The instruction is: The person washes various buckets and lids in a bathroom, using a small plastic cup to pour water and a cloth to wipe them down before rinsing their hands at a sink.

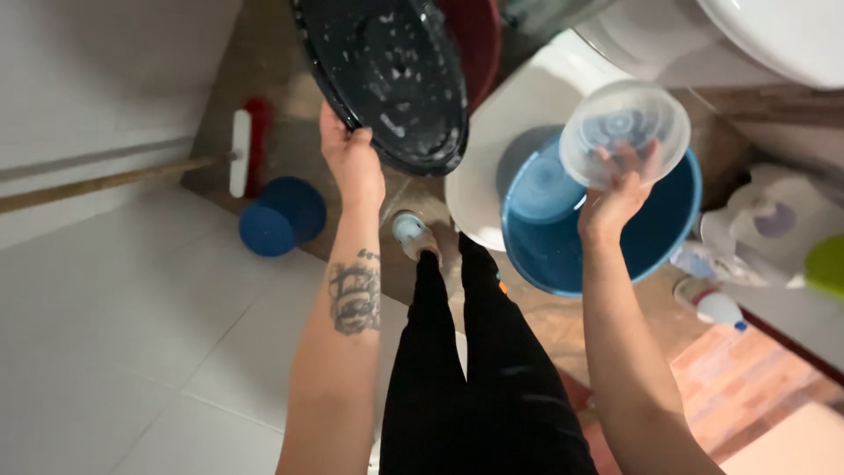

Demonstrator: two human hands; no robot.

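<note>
White floor tiles point(114, 352) lie below. Left hand point(350, 158) grips the rim of a soapy black pan point(387, 75); right hand point(615, 189) grasps a clear lid point(626, 132) above a blue basin point(607, 229). Both stay secure with a firm grip and the wet pan kept tilted over the drain area.

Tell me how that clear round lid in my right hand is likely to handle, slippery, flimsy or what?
The clear round lid looks like thin plastic, so probably light and a bit bendy. Your right hand grips it only at its lower edge with the fingers, so it may flex or tilt. It could be slippery if wet, though wetness can't be confirmed.
</note>
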